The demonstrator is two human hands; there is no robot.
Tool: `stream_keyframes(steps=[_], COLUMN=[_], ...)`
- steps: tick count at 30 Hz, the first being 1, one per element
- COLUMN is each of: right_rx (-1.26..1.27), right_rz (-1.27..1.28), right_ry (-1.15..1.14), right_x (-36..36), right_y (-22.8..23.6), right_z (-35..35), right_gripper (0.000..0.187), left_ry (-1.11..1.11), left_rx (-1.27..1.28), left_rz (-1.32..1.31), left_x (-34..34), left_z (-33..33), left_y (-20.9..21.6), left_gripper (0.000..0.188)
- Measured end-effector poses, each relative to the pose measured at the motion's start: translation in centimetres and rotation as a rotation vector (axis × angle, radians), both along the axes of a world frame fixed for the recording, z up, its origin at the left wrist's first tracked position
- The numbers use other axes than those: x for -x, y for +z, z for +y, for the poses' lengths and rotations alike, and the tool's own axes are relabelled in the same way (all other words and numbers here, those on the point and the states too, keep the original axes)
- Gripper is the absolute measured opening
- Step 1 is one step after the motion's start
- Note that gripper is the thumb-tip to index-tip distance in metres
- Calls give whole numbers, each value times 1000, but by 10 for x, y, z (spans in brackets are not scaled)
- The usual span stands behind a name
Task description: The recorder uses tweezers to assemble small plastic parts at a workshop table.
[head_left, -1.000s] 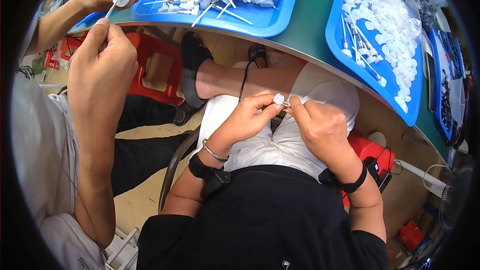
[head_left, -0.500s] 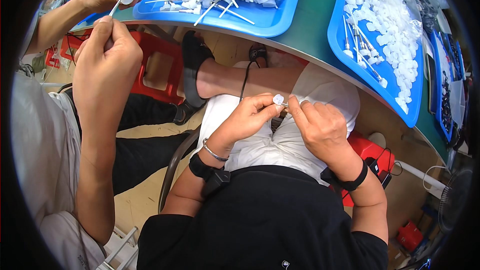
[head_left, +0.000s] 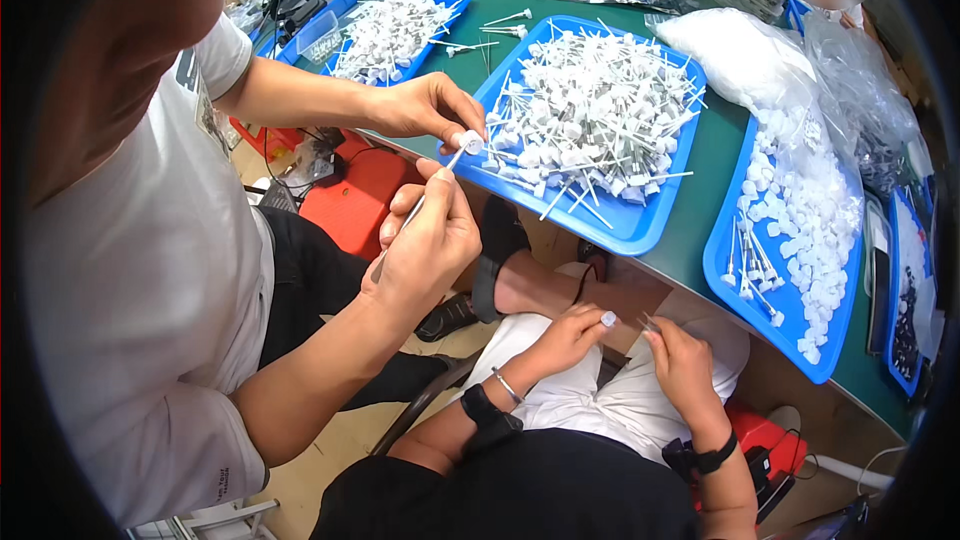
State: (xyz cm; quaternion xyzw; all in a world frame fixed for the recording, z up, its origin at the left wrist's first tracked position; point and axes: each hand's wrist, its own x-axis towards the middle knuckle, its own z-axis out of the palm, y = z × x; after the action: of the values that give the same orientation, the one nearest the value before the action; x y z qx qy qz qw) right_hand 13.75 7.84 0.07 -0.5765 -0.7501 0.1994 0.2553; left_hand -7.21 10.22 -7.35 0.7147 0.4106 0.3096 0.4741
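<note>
Above my lap, my left hand pinches a small white plastic cap between thumb and fingertips. To its right, my right hand is closed around a thin metal tool; its tip looks forked like tweezers, but most of it is hidden in the fingers. A gap separates the tool's tip from the cap. Beyond my hands, on the green table, a blue tray bears a heap of white caps with thin stems. The right-hand blue tray has loose white caps and several stemmed pieces.
At left, a co-worker's hands hold another white cap and a thin metal tool close to the middle tray. A clear bag of white pieces lies over the right tray's far end. A red stool stands under the table edge.
The view has swung up and left, showing more of the table and the co-worker. My hands have parted: the metal tool, earlier at the white cap, is now apart from it.
</note>
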Motion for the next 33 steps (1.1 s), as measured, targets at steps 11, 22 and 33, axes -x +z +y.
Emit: stream_keyframes(steps=[11, 22, 33], right_rx=[663, 650, 687], right_rz=[572, 730, 719], right_ry=[-206, -144, -183], right_x=[-22, -29, -24], right_y=[-54, -65, -62], right_z=[50, 40, 39], right_gripper=[43, 38, 36], left_ry=[109, 162, 161], left_rx=[391, 484, 473], left_rz=[-149, -197, -164], left_x=[-12, -22, -22], left_z=[4, 8, 9], left_y=[-40, -42, -41], left_gripper=[29, 23, 24])
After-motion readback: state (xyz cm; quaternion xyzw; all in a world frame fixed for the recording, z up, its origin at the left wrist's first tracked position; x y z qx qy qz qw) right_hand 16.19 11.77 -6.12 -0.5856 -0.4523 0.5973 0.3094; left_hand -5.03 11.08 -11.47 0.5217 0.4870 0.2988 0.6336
